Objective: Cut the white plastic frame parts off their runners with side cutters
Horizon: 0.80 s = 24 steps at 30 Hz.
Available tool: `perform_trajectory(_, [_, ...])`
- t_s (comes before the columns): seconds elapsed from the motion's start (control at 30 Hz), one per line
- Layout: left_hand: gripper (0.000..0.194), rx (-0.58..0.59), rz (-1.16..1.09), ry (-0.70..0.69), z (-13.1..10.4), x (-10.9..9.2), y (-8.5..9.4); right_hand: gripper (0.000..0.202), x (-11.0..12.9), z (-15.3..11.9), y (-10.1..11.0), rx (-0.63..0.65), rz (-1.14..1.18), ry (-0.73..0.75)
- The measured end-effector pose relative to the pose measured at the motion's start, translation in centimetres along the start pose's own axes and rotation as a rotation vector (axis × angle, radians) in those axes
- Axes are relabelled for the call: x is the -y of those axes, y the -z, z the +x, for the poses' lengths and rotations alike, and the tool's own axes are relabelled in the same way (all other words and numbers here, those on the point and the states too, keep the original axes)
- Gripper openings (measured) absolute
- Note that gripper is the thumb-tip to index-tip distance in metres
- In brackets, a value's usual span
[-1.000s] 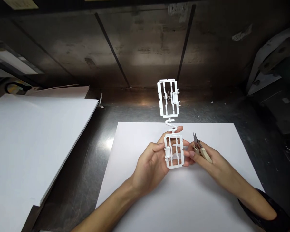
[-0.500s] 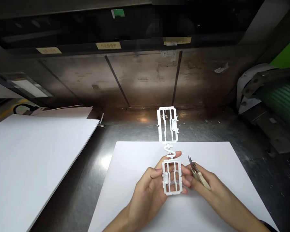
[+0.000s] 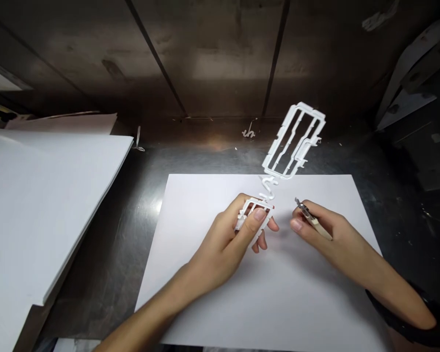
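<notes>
Two frames now tilted; left fingers pinch lower frame; right fingers, now clear, grip nippers; link looks reachable.

a white plastic piece stands slanted in the air right of the view's centre: two openwork panels joined by a thin s-shaped link. the upper panel, whole and leaning right, has notched edges, two kinked inner bars and small prongs along its right side. the lower panel, near the middle, is held, tilted and partly covered, a tab showing at its left. apart from it, right of centre, slim cutters with metal jaws and cream handles point up and left.
</notes>
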State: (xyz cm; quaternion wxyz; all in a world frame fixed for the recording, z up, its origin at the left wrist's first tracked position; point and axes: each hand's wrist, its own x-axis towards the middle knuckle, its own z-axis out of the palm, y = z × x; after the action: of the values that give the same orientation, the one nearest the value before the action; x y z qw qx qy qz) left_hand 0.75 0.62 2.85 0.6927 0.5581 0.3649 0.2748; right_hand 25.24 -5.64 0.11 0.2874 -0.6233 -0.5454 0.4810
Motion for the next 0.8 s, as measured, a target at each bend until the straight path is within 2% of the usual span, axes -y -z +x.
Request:
perform_trajectory(0.1, [0.028, 0.022, 0.055, -0.026, -0.2, -0.4, 0.5, 0.034, 0.8, -0.5, 0.3, 0.077, -0.017, 0.028])
perform_trajectory(0.2, [0.022, 0.034, 0.064, -0.027, -0.3, -0.7, 1.0, 0.038, 1.3, -0.8, 0.1, 0.108, -0.020, 0.036])
perform_trajectory(0.37, [0.022, 0.051, 0.085, -0.035, -0.3, -0.7, 1.3, 0.041, 1.1, -0.7, -0.6, 0.030, -0.128, 0.027])
perform_trajectory(0.57, [0.024, 0.057, 0.099, -0.006, -0.3, -0.3, 1.0, 0.025, 1.0, -0.5, -0.6, 0.002, -0.185, 0.081])
perform_trajectory(0.8, [0.021, 0.049, 0.205, -0.101, -0.2, 0.3, 1.2, 0.021, 1.0, -0.6, -0.6, 0.019, -0.246, 0.098])
